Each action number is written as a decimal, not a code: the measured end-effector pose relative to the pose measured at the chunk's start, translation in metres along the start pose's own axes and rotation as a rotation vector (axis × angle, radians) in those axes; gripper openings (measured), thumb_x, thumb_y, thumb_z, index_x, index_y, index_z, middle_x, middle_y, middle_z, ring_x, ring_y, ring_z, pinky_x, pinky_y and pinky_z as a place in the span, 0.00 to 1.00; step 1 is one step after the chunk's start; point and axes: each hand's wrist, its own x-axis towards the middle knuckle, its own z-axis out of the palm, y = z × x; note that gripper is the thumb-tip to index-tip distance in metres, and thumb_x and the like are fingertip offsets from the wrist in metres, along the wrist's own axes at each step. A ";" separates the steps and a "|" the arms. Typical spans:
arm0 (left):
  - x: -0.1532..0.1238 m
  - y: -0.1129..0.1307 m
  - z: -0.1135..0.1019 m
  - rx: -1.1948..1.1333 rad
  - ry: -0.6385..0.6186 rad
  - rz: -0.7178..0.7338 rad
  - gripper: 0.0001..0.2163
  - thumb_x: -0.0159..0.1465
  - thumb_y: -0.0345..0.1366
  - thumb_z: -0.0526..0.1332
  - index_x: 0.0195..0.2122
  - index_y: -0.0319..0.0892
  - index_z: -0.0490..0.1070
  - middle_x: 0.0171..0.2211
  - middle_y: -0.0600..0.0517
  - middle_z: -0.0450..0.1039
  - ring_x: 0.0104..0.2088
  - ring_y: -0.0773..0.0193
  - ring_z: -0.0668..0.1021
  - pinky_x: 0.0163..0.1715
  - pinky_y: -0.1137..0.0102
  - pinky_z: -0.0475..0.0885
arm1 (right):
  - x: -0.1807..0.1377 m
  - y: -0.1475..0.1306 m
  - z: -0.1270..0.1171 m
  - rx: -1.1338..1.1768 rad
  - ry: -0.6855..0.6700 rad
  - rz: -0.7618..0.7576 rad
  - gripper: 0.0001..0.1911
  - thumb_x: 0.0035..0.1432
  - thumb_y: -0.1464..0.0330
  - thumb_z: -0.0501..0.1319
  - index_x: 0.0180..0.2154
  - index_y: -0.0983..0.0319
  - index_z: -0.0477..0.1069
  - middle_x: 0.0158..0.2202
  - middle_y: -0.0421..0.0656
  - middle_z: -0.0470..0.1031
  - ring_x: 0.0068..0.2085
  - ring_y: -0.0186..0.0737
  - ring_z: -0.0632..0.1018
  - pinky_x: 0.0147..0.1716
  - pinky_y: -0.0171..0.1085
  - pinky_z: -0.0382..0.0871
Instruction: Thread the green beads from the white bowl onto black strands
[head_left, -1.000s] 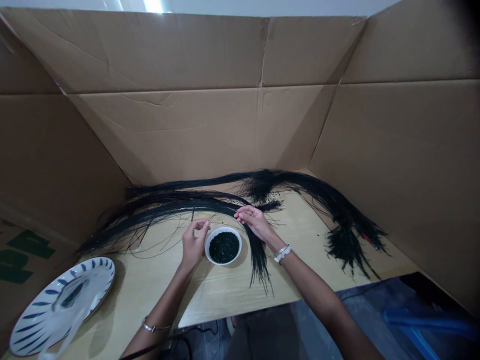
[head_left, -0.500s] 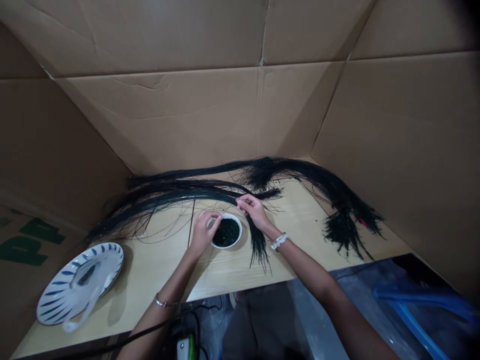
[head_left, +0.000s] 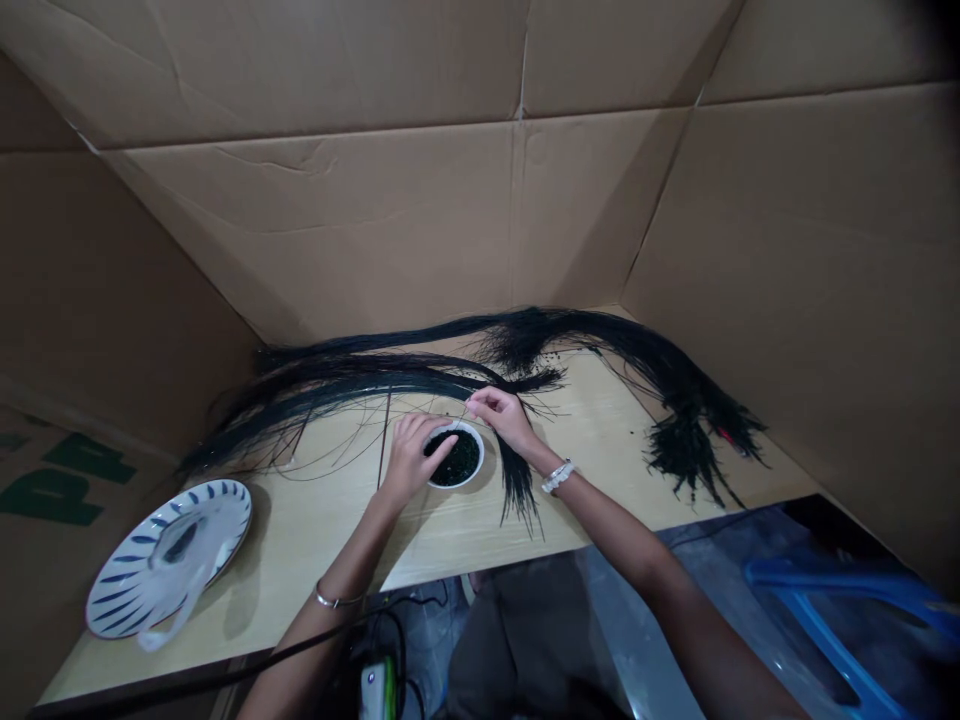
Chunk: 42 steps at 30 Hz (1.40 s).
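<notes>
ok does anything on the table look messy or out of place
Loose strands stray across the table from the front dark bundle, looking untidy beside its gathered length. A dark speck lies apart on the right, perhaps dropped.

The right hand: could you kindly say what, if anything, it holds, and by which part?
The right hand seems to pinch a thin strand; which part of it, I cannot tell.

Green letters [head_left: 91, 460], seemingly "pp", stand on the left cardboard wall [head_left: 142, 340].
</notes>
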 end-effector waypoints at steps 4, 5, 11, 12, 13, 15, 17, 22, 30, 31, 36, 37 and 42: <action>-0.001 0.003 0.001 -0.150 0.086 -0.076 0.11 0.72 0.43 0.61 0.50 0.46 0.78 0.46 0.47 0.81 0.48 0.54 0.78 0.52 0.57 0.71 | -0.009 0.000 0.009 -0.137 -0.115 -0.086 0.15 0.58 0.55 0.69 0.34 0.61 0.78 0.30 0.40 0.77 0.29 0.34 0.70 0.31 0.35 0.62; -0.001 0.004 0.001 -0.182 0.091 -0.096 0.11 0.71 0.43 0.61 0.48 0.46 0.79 0.45 0.47 0.81 0.47 0.54 0.78 0.52 0.57 0.72 | -0.012 0.000 0.011 -0.159 -0.132 -0.094 0.15 0.59 0.55 0.68 0.34 0.61 0.79 0.31 0.40 0.77 0.29 0.34 0.69 0.31 0.35 0.62; -0.003 0.009 0.006 -0.362 0.114 -0.255 0.09 0.68 0.43 0.65 0.42 0.45 0.81 0.42 0.47 0.83 0.44 0.56 0.81 0.47 0.61 0.75 | -0.018 0.000 0.018 -0.210 -0.158 -0.096 0.16 0.61 0.55 0.65 0.36 0.61 0.79 0.34 0.42 0.79 0.31 0.35 0.72 0.33 0.35 0.63; -0.004 0.009 0.007 -0.385 0.115 -0.270 0.09 0.68 0.43 0.65 0.42 0.44 0.81 0.42 0.47 0.83 0.44 0.56 0.81 0.47 0.61 0.76 | -0.018 0.000 0.018 -0.213 -0.155 -0.094 0.15 0.61 0.55 0.65 0.36 0.61 0.79 0.33 0.42 0.79 0.31 0.35 0.72 0.33 0.35 0.63; -0.003 0.008 0.007 -0.404 0.117 -0.285 0.09 0.67 0.43 0.66 0.41 0.44 0.81 0.42 0.47 0.83 0.44 0.56 0.81 0.47 0.61 0.76 | -0.018 0.000 0.018 -0.211 -0.153 -0.092 0.15 0.62 0.56 0.65 0.36 0.61 0.79 0.33 0.42 0.79 0.32 0.36 0.72 0.34 0.35 0.63; -0.003 0.008 0.006 -0.431 0.133 -0.331 0.10 0.66 0.44 0.67 0.40 0.44 0.81 0.40 0.47 0.83 0.43 0.56 0.82 0.46 0.62 0.76 | -0.019 0.001 0.018 -0.199 -0.148 -0.089 0.14 0.62 0.57 0.66 0.36 0.61 0.79 0.34 0.42 0.79 0.32 0.36 0.73 0.34 0.36 0.63; -0.001 0.007 0.005 -0.469 0.155 -0.397 0.11 0.65 0.46 0.67 0.37 0.43 0.81 0.38 0.48 0.83 0.41 0.57 0.82 0.45 0.62 0.76 | -0.019 0.000 0.018 -0.191 -0.140 -0.086 0.14 0.61 0.56 0.66 0.36 0.61 0.80 0.35 0.43 0.80 0.32 0.36 0.72 0.34 0.36 0.63; 0.000 0.007 0.007 -0.746 0.212 -0.558 0.15 0.60 0.49 0.71 0.36 0.42 0.78 0.39 0.47 0.82 0.42 0.57 0.82 0.47 0.63 0.76 | -0.022 0.001 0.022 -0.218 -0.115 -0.093 0.15 0.61 0.56 0.67 0.34 0.62 0.80 0.33 0.42 0.79 0.31 0.35 0.71 0.33 0.35 0.63; -0.005 0.014 0.016 -1.137 0.232 -0.457 0.13 0.63 0.45 0.72 0.38 0.42 0.74 0.39 0.49 0.81 0.44 0.61 0.82 0.51 0.65 0.74 | -0.028 0.007 0.033 -0.256 -0.108 -0.061 0.17 0.60 0.55 0.67 0.30 0.63 0.78 0.25 0.39 0.73 0.27 0.32 0.67 0.29 0.34 0.60; -0.005 0.015 0.016 -1.119 0.228 -0.441 0.13 0.63 0.45 0.71 0.38 0.42 0.74 0.37 0.50 0.81 0.41 0.63 0.81 0.49 0.67 0.75 | -0.028 0.007 0.034 -0.254 -0.114 -0.053 0.18 0.60 0.54 0.66 0.30 0.63 0.78 0.25 0.39 0.74 0.27 0.32 0.67 0.29 0.34 0.60; -0.005 0.015 0.010 -0.935 0.258 -0.450 0.13 0.63 0.46 0.71 0.38 0.42 0.74 0.33 0.52 0.78 0.35 0.65 0.79 0.42 0.70 0.74 | -0.031 0.005 0.037 -0.234 -0.159 -0.067 0.17 0.61 0.55 0.66 0.39 0.63 0.79 0.32 0.41 0.79 0.28 0.32 0.70 0.29 0.33 0.62; -0.005 0.015 0.009 -0.879 0.271 -0.452 0.14 0.63 0.46 0.71 0.38 0.41 0.74 0.33 0.52 0.77 0.36 0.65 0.79 0.42 0.70 0.73 | -0.031 0.004 0.037 -0.222 -0.153 -0.088 0.16 0.61 0.57 0.66 0.42 0.63 0.79 0.33 0.42 0.79 0.28 0.32 0.70 0.29 0.33 0.64; -0.005 0.022 0.004 -0.639 0.218 -0.377 0.14 0.65 0.48 0.67 0.38 0.41 0.74 0.34 0.50 0.77 0.34 0.64 0.77 0.37 0.70 0.72 | -0.032 -0.004 0.031 -0.182 -0.092 -0.205 0.15 0.63 0.58 0.66 0.45 0.61 0.81 0.41 0.46 0.82 0.34 0.36 0.76 0.35 0.36 0.70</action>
